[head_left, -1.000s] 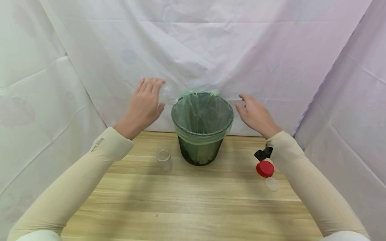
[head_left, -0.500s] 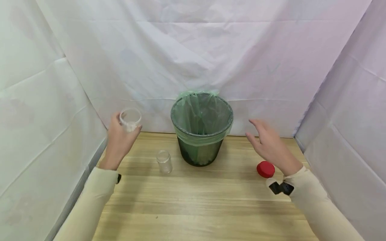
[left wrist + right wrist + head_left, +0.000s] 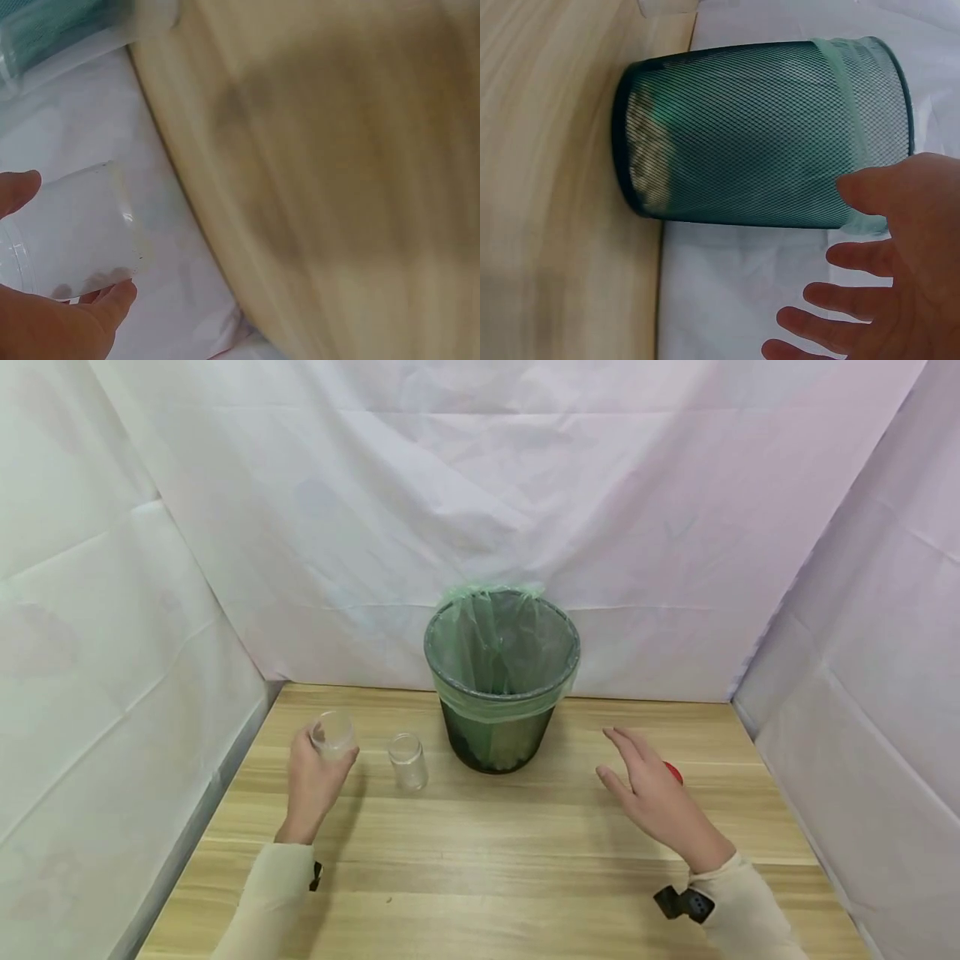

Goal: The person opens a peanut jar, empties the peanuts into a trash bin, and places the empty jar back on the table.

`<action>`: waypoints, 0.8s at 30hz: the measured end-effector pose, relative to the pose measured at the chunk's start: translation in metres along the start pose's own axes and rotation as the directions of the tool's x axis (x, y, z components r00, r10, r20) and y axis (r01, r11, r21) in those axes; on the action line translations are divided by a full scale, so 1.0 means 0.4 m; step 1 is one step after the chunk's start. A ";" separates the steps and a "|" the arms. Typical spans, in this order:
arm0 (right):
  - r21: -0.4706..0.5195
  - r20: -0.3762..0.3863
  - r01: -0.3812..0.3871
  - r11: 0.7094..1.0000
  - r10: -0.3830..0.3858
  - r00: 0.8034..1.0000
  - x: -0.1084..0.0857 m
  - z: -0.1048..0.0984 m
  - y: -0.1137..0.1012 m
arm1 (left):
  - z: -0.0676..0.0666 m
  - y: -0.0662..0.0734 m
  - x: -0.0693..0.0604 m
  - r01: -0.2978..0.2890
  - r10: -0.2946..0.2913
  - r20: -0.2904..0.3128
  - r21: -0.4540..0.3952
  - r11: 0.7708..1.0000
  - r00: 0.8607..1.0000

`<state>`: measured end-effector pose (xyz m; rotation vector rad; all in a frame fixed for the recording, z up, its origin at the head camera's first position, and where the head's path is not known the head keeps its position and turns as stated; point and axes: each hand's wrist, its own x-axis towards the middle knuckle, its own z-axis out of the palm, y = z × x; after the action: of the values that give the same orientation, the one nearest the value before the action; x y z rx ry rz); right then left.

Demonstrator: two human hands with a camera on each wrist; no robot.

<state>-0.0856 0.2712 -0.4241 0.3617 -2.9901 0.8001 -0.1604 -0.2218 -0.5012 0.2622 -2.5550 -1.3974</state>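
Note:
My left hand (image 3: 313,789) grips a clear plastic jar (image 3: 337,745) with its mouth up; thumb and fingers curl around its sides. In the left wrist view the jar (image 3: 75,225) looks empty and seems held above the table. Just to its right stands a second, smaller clear jar (image 3: 408,767). My right hand (image 3: 663,806) hovers over the right side of the table, fingers extended and holding nothing. A red lid (image 3: 674,772) shows partly from behind that hand.
A dark mesh wastebasket (image 3: 498,739) with a green bag liner stands at the back middle; pale material lies at its bottom in the right wrist view. White cloth (image 3: 495,485) hangs behind and on both sides of the wooden table (image 3: 465,877).
My left hand has carried the jar from beside the bin's rim leftward and down toward the table. My right hand has lowered, now covering the clear disc and most of the red lid.

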 end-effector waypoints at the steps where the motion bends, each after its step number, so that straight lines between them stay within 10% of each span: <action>1: 0.006 -0.004 -0.005 1.000 0.005 1.000 -0.009 0.012 0.005 | 0.005 -0.010 -0.006 0.005 -0.005 0.016 -0.001 1.000 1.000; 13: 0.084 -0.045 -0.031 0.996 0.035 0.998 -0.076 0.096 0.028 | 0.061 -0.070 -0.061 0.047 -0.056 0.178 0.053 0.997 0.982; 24: 0.059 -0.063 -0.051 0.997 0.055 0.997 -0.081 0.081 0.029 | 0.042 -0.060 -0.048 0.063 -0.077 0.259 0.063 0.996 0.963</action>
<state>-0.0554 0.2718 -0.4605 0.2544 -2.9332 0.8865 -0.1452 -0.2161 -0.5325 0.1901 -2.8248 -1.4780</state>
